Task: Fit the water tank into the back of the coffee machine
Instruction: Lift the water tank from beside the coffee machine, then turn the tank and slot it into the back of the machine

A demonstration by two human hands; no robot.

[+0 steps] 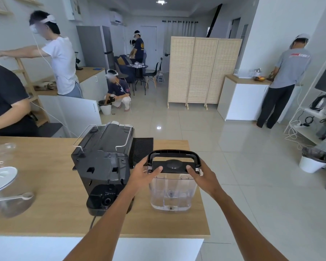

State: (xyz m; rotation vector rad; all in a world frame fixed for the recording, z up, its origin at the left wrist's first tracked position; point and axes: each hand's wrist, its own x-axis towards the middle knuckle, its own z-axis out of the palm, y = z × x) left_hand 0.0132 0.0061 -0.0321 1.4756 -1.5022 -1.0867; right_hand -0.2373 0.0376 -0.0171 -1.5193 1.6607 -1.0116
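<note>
A clear plastic water tank with a black lid and a raised black handle stands upright on the wooden counter, near its right edge. My left hand grips the lid's left side and my right hand grips its right side, thumbs on top. The black coffee machine stands just left of the tank with its back toward me. Its round black tank seat at the rear base is bare.
A black ribbed drip mat lies behind the tank beside the machine. At the counter's left are a clear jar with a white lid and a scoop. A person's arm leans in at far left. Tiled floor drops off to the right.
</note>
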